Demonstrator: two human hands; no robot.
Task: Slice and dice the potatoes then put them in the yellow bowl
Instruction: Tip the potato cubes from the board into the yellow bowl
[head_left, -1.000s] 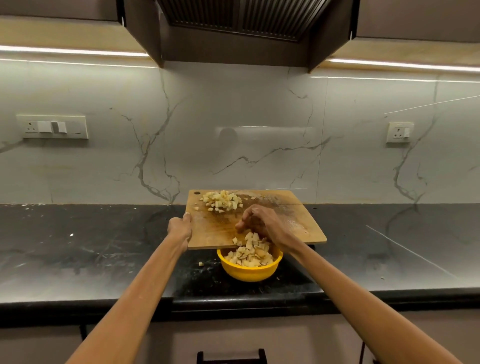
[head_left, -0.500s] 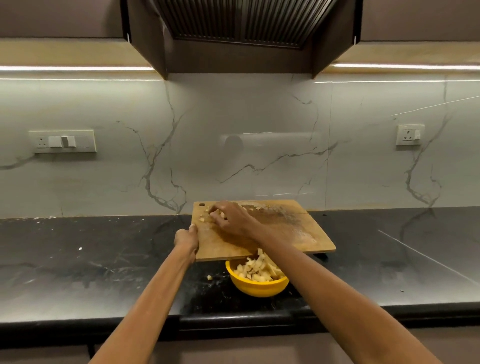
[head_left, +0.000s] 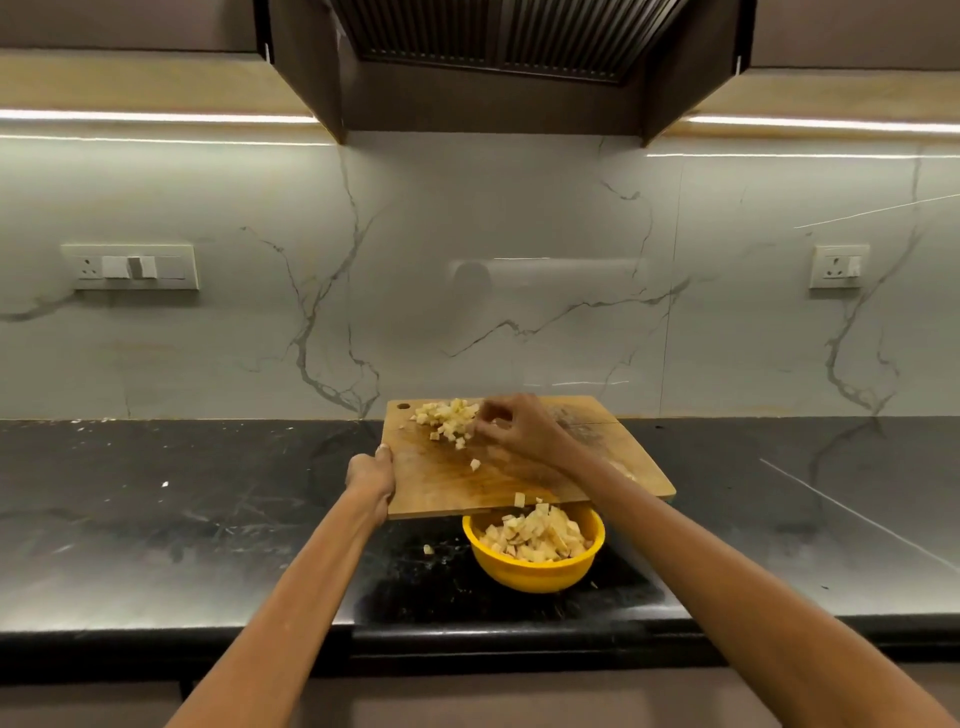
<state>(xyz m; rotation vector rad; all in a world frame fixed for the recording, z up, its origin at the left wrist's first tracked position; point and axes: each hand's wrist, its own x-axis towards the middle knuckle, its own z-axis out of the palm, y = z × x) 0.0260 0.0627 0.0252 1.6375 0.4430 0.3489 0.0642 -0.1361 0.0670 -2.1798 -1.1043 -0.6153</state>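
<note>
My left hand (head_left: 371, 475) grips the left edge of the wooden cutting board (head_left: 441, 486) and holds it tilted above the yellow bowl (head_left: 535, 577). A pile of diced potato (head_left: 449, 418) lies at the board's far left corner. My right hand (head_left: 524, 428) rests on the board just right of that pile, its bent fingers raking at the dice. Two loose dice (head_left: 475, 464) are sliding down the board toward its near edge. The bowl holds a heap of potato pieces (head_left: 535, 535).
The bowl stands on a black stone counter (head_left: 156, 519) near its front edge. One stray potato piece (head_left: 428, 549) lies on the counter left of the bowl. A marble wall with a switch plate (head_left: 135, 267) and a socket (head_left: 836, 266) stands behind, with a hood (head_left: 509, 41) overhead.
My right hand went from the board's near edge up to the far pile and is now dragging dice toward the bowl. The left hand keeps its hold on the board.
</note>
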